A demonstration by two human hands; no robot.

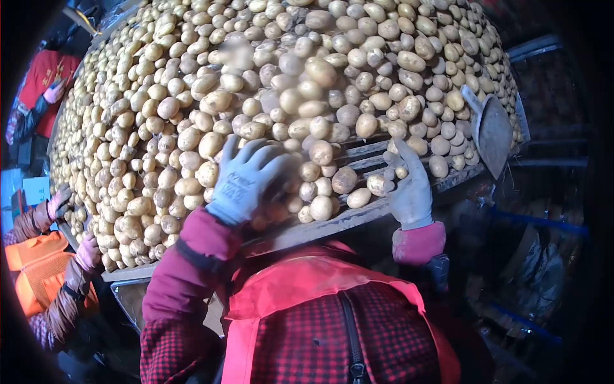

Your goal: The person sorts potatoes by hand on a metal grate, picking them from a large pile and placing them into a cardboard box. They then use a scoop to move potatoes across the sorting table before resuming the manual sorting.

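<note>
A broad heap of potatoes (153,105) fills most of the view. My left hand (242,182), in a pale grey work glove, lies on the near side of the heap with its fingers spread. Potatoes lie around its fingertips, and a shadow hides what is under its right side. My right hand (412,189), gloved alike, is at the near edge on the right. Its fingers curve round a small potato (401,172), with other small ones beside the thumb. Between my hands, dark slats (368,155) show through, with several loose potatoes near them.
A metal scoop (494,134) rests on the heap's right edge. A wooden rail (320,229) runs along the near edge. At the left, a person in an orange vest (45,265) has both gloved hands at the heap. Another person in red (48,80) stands farther back.
</note>
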